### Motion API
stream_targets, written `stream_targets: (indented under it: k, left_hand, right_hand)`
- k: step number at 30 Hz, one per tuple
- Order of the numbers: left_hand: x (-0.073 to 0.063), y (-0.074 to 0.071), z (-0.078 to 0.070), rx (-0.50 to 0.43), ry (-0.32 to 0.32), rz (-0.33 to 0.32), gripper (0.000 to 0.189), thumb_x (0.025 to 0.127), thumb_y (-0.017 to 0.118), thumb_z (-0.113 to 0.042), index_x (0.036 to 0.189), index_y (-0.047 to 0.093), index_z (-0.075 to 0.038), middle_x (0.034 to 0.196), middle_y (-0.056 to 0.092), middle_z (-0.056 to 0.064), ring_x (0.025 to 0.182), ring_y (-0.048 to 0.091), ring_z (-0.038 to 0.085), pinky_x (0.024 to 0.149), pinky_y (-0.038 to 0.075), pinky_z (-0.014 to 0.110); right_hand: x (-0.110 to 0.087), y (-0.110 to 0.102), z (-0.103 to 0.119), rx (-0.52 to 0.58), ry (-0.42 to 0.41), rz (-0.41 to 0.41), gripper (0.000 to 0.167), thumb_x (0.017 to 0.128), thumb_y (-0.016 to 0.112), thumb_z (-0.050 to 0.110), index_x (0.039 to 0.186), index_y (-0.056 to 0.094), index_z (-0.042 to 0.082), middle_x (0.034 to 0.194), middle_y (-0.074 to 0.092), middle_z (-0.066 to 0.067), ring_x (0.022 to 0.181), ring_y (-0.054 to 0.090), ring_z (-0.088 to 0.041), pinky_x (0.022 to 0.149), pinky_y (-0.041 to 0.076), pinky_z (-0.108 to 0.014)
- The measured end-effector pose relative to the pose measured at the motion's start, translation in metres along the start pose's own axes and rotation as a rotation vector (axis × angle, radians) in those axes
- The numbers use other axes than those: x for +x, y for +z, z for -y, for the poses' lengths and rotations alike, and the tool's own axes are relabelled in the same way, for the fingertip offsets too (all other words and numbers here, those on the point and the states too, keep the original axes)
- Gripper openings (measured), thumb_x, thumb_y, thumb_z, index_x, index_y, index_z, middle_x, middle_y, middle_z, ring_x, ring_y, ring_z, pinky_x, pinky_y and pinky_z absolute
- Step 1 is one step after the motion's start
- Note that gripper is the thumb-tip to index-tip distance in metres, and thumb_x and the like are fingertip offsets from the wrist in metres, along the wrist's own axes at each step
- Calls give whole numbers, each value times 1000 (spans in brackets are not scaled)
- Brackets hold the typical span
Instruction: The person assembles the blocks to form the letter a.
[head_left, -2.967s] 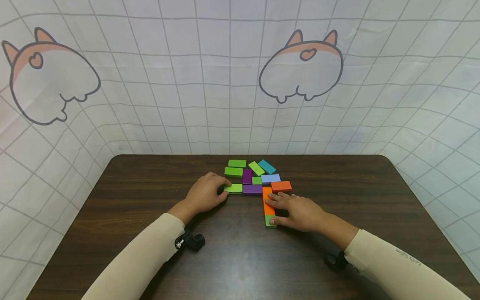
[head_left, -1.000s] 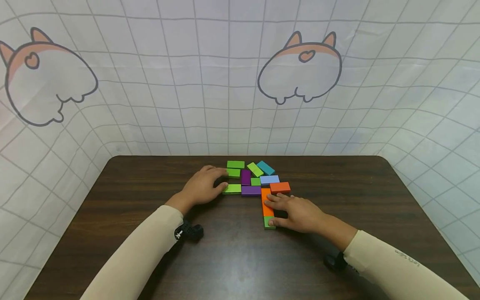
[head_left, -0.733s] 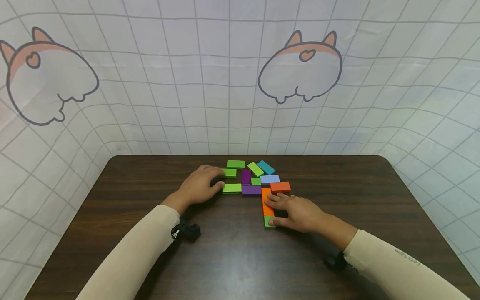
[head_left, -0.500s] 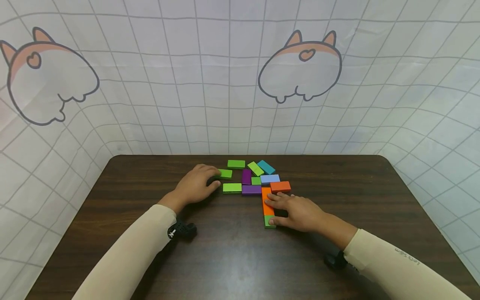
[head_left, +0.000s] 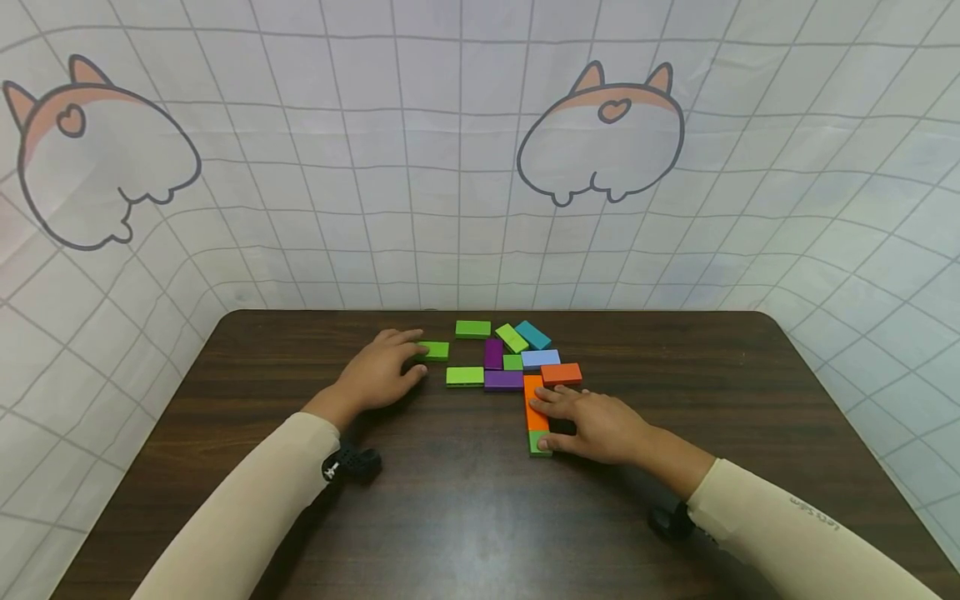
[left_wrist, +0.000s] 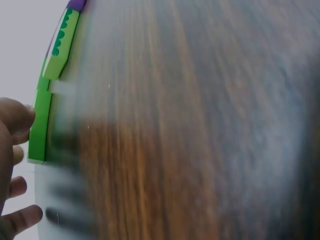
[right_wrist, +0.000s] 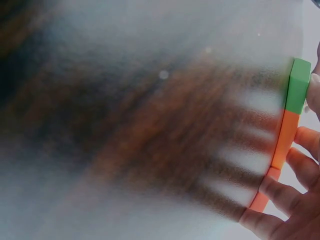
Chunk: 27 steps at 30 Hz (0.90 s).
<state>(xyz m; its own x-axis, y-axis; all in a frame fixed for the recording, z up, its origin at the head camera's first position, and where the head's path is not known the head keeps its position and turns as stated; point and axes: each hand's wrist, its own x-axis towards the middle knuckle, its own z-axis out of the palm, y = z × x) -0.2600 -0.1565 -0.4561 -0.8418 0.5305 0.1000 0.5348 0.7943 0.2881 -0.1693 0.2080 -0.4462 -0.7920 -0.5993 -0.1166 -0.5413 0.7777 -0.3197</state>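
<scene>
Fingertips of my left hand [head_left: 377, 372] touch the left end of a green block [head_left: 437, 351]; the thumb lies apart, nearer the front. In the left wrist view that green block [left_wrist: 41, 127] shows beside the spread fingers. My right hand [head_left: 600, 423] rests with extended fingers by an upright line of an orange strip [head_left: 533, 392] and a small green block [head_left: 536, 444], the thumb on the green one. In the right wrist view, fingers lie along the green block [right_wrist: 299, 82] and the orange pieces [right_wrist: 286, 137].
Around the middle back lie a light green block [head_left: 465, 377], purple blocks [head_left: 503, 381], a back green block [head_left: 473, 329], a tilted lime block [head_left: 512, 337], a teal block [head_left: 533, 335], a pale blue block [head_left: 541, 359] and a red-orange block [head_left: 561, 373]. Behind the dark wooden table [head_left: 465, 517] hangs a checked cloth.
My left hand has moved from the light green block to the green block behind it, which has slid left, away from the dark purple block. The right hand has stayed in place.
</scene>
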Motion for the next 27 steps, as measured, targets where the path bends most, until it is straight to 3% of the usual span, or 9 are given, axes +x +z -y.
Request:
stream_targets:
  k: [14, 27]
  left_hand:
    - [-11, -3, 10, 39, 21, -25, 38, 99, 68, -28, 135, 68, -14, 128, 62, 10, 129, 49, 33, 105, 43, 55]
    - [-9, -5, 11, 25, 35, -28, 40, 96, 73, -29, 132, 68, -12, 126, 65, 8, 123, 54, 32, 101, 45, 56]
  right_hand:
    - [-1, 1, 0, -1, 4, 0, 71, 97, 61, 60, 153, 51, 16, 158, 43, -4, 146, 38, -30, 111, 37, -58]
    - [0, 2, -1, 3, 2, -1, 72, 97, 60, 61, 152, 52, 16, 158, 43, -4, 146, 38, -31, 110, 37, -59]
